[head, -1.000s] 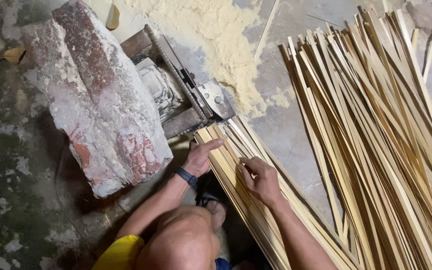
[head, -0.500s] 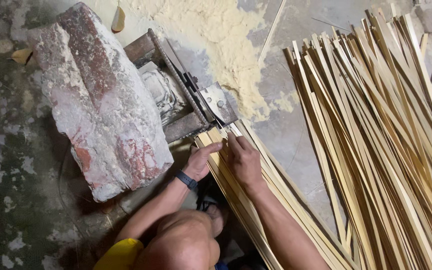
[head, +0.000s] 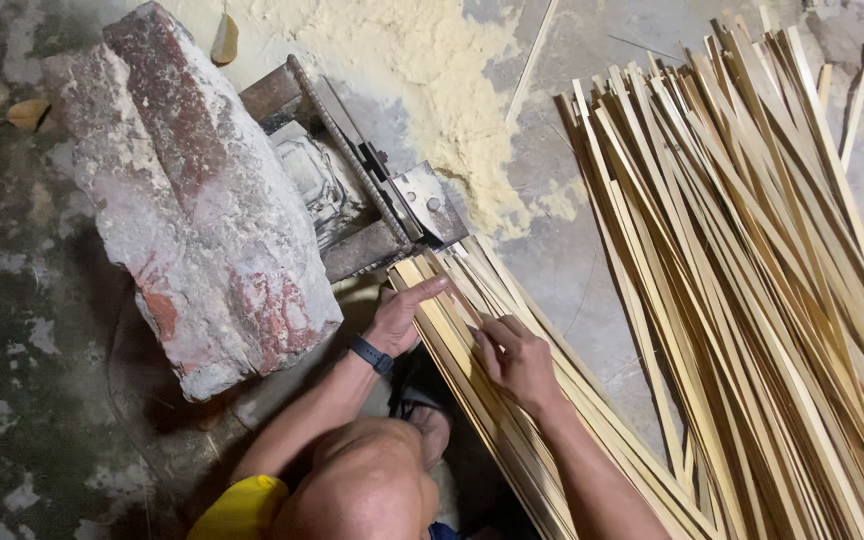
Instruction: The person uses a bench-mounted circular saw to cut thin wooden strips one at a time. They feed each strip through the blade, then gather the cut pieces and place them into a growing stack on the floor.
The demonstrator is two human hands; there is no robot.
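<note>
Bamboo strips (head: 472,330) lie on the floor at our centre, ends toward the small metal machine (head: 392,205) at eleven o'clock. Our left hand (head: 400,318) rests open on them; our right hand (head: 517,358) curls its fingers around several strips.

**Stone, sawdust and stacked strips on a workshop floor**

A big rough stone block (head: 197,200), streaked red and white, is sitting on the stained concrete floor (head: 22,400), leaning against a metal machine (head: 352,200). Pale sawdust (head: 422,70) is lying heaped beyond the machine. At right, a large pile of long pale strips (head: 752,280) is spreading across the floor.
</note>
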